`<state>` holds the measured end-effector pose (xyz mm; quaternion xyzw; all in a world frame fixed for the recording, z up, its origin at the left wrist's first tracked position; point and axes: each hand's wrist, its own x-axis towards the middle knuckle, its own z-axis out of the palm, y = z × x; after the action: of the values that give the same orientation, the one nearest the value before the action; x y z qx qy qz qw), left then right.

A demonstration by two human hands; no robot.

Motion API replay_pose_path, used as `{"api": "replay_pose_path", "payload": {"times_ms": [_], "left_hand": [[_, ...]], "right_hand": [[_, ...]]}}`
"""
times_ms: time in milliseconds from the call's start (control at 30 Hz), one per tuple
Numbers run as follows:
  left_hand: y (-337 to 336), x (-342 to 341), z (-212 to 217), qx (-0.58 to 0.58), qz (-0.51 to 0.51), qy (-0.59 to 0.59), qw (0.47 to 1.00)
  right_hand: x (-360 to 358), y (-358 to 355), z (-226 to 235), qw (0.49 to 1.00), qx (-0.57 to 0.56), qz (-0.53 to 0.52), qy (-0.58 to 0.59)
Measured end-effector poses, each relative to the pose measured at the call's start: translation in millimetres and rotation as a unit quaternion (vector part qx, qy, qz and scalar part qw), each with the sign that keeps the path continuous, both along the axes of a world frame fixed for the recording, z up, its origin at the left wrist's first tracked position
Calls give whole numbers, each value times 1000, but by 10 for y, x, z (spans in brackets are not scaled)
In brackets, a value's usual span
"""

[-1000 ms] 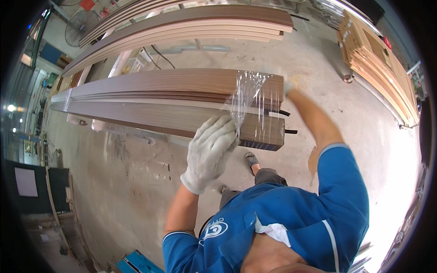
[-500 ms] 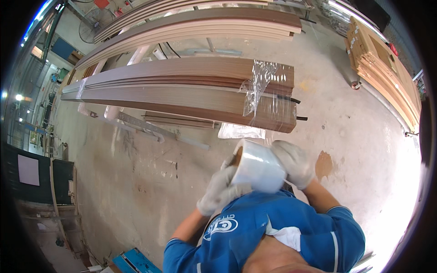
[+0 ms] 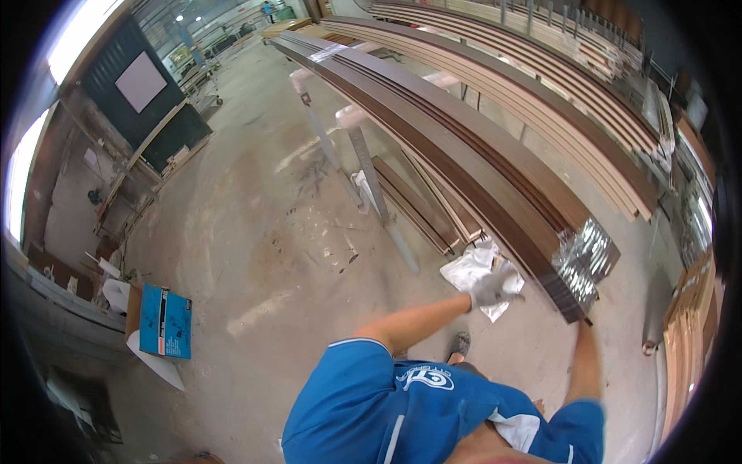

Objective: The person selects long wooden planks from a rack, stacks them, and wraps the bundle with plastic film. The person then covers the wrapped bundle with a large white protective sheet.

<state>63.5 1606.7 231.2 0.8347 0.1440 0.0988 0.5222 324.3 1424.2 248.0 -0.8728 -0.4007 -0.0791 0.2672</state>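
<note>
Over concrete floor (image 3: 232, 271), the left hand (image 3: 495, 291) hangs near wrapped boards (image 3: 456, 147).

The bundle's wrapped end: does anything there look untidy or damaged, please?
Slightly untidy: the clear wrap around the bundle looks wrinkled and bunched, not smooth. A crumpled white sheet shows behind the left hand. I see no clear damage.

Blue box (image 3: 176, 322) and tan panels (image 3: 684, 363) on opposite sides of the workshop floor (image 3: 232, 255)

The box is seen at the left, with a white sheet (image 3: 157, 365) spread at its base. Farther back, a pale rectangle (image 3: 141, 82) is mounted on a dark green wall panel (image 3: 143, 39). Toward the upper right, long pale boards (image 3: 541, 127) are stacked in layers. At the far end, a person in blue (image 3: 267, 11) is glimpsed.
</note>
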Motion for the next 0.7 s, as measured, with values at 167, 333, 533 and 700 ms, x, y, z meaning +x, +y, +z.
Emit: {"api": "replay_pose_path", "payload": {"times_ms": [167, 333, 533, 700], "left_hand": [[-284, -732, 345, -187, -111, -55, 975], [-239, -1188, 1869, -45, -245, -85, 965], [-109, -640, 2400, -76, -135, -312, 937], [161, -160, 865, -149, -181, 20, 972]], "right_hand": [[-1850, -518, -121, 998, 9, 61, 10], [-2045, -760, 1502, 946, 129, 222, -199], [-303, -414, 3029, 872, 217, 150, -413], [1123, 413, 1566, 965, 72, 20, -253]]}}
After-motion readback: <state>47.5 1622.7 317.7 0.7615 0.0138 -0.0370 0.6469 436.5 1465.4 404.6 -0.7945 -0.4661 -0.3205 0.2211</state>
